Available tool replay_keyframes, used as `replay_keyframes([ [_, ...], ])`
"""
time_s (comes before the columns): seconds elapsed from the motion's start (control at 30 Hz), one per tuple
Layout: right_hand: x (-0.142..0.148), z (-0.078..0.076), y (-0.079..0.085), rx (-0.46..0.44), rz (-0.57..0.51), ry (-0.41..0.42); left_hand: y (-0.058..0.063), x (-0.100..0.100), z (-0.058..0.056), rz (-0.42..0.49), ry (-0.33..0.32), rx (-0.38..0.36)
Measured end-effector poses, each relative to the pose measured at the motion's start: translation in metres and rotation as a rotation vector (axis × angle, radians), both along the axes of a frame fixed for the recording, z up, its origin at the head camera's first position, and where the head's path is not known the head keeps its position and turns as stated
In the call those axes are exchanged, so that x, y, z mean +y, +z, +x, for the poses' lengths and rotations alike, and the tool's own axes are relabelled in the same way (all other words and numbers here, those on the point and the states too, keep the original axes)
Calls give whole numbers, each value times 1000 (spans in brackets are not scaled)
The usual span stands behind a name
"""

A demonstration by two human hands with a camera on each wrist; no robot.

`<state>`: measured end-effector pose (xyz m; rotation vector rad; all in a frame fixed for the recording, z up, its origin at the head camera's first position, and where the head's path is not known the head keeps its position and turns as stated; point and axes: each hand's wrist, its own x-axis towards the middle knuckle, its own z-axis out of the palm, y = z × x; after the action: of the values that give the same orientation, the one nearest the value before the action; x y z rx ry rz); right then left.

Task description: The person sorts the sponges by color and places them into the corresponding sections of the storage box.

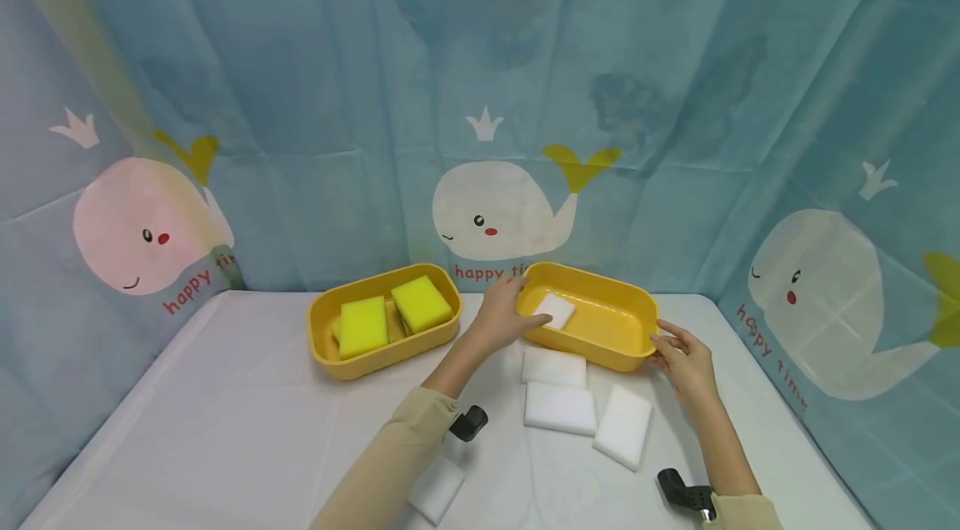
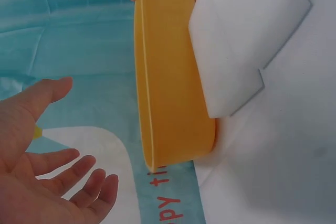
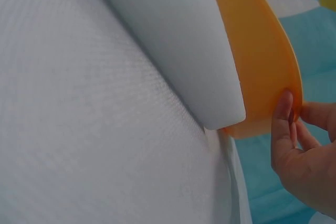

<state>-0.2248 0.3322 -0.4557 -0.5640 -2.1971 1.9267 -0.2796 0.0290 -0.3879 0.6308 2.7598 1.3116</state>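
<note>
Inside the smooth, oblong yellow tray lies a white sponge.

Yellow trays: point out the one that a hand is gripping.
The yellow tray on the right, containing one white sponge; the right hand pinches its rim. The other yellow tray, containing yellow sponges, has no hand on it.

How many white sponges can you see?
5 white sponges: one in the right yellow tray, three on the table in front of it, one beside the left sleeve. More may be hidden.
</note>
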Motion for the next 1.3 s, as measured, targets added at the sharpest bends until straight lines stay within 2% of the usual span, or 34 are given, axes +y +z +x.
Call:
replay_keyframes([
  [0.27,0,0,-1,-2,8,-2,4,-14,18,14,4,-16],
  [0.53,-1,-1,-2,-17,24,-10,2,-35,30,37,3,50],
  [1.13,0,-1,-2,-1,1,-16,-2,-65,57,127,18,7],
  [1.3,0,-1,-1,3,-5,-22,-6,-77,65,127,19,19],
])
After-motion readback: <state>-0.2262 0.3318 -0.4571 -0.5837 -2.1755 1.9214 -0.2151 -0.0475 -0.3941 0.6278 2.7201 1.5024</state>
